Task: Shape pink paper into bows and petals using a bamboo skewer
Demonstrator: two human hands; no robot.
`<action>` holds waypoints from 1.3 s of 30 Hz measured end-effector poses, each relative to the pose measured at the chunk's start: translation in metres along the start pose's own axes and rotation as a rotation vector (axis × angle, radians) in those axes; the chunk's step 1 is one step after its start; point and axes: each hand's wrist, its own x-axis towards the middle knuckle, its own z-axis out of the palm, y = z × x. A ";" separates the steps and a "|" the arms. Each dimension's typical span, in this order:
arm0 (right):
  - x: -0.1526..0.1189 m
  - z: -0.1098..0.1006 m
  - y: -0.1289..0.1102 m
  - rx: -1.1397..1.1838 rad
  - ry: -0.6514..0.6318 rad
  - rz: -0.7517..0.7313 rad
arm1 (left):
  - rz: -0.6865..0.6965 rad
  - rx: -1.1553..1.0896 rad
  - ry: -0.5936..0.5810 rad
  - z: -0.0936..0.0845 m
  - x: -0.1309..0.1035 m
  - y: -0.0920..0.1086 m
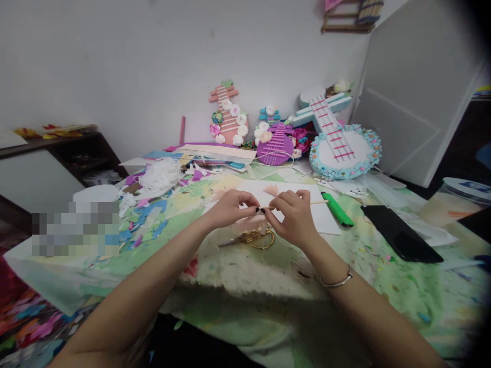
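Note:
My left hand point(232, 208) and my right hand point(293, 217) meet fingertip to fingertip over the table, both closed in a pinch. Between them they hold a thin wooden stick point(319, 202), which lies nearly level and pokes out past my right hand. Pale peach paper point(251, 223) shows just under my fingers; whether it is attached to the stick I cannot tell. Another peach scrap point(270, 190) lies behind my hands on a white sheet point(324, 222). Gold-handled scissors point(249, 237) rest on the table below my hands.
A green cutter-like tool point(337, 209) and a black phone-like slab point(401, 232) lie to the right. Paper scraps point(153, 220) and white shredded strands point(160, 176) cover the left. Decorated instrument-shaped crafts point(345, 151) lean on the back wall. A plastic tub point(466, 191) stands far right.

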 end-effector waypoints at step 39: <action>0.002 -0.005 -0.001 -0.003 -0.008 0.016 | -0.070 0.069 -0.326 -0.015 0.015 0.021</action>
